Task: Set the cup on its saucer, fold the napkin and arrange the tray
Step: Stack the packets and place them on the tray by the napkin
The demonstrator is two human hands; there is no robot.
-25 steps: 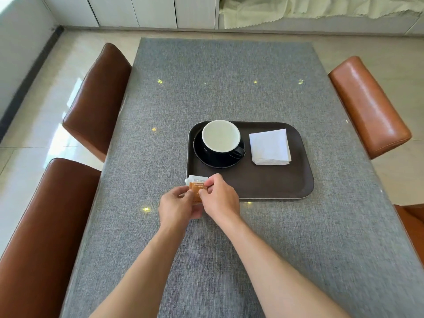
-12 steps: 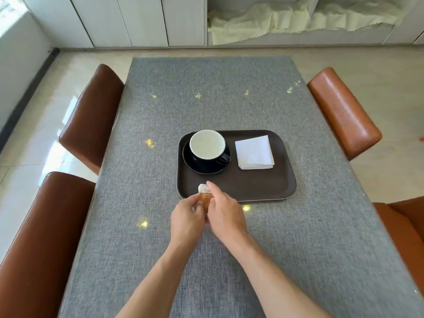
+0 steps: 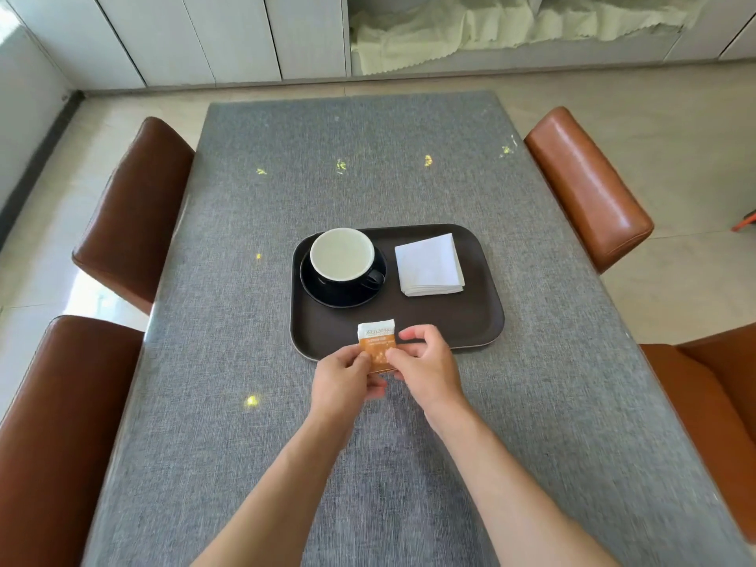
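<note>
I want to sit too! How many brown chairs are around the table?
4. Two on the left side: a far one and a near one. Two on the right: a far one and a near one, partly cut off. Others may be out of view.

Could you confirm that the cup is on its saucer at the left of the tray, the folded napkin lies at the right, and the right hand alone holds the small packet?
Not quite: the head view shows both hands holding the packet, the left hand and the right hand together. The cup does sit on its saucer at the left of the tray, with the folded napkin at the right.
</note>
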